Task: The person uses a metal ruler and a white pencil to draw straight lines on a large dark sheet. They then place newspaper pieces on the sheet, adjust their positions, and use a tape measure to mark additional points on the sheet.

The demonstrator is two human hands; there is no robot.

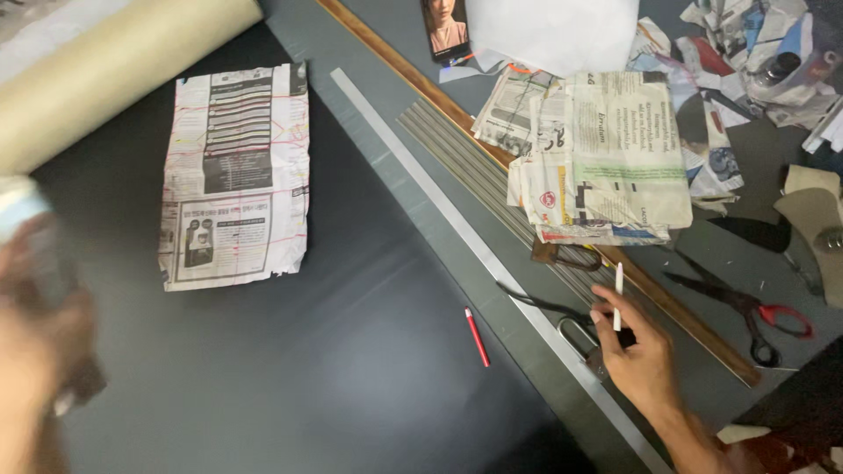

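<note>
Right hand (639,351) is pinching a thin white stick (618,297), chalk or a marking pencil by the look of it, held upright between fingertips and thumb, just over the near-right stretch of the long metal ruler (457,224). The heel of that hand sits around the handles of a dark pair of scissors (562,320) lying across the ruler. Left hand (35,351) is at the near-left edge and so blurred I can't tell if it's spread or closed; something pale and blurry sits by it, can't say what.

If it were me marking here, I'd keep the ruler flat on the black sheet (290,351), press it down well away from the stick, and draw along the edge in one pass, because that dark material shows every wobble.

Count as I see it: one ruler, one white stick, one red pencil (477,337) lying on the black sheet just left of the ruler, two pairs of scissors (the dark one, plus a red-handled pair (755,309) further right), one flat newspaper pattern piece (235,175) on the sheet far left, one stack of folded newspaper pieces (606,158) on the right, one tan roll (114,70) at the far-left corner, one wooden strip (439,92) running diagonally.
</note>
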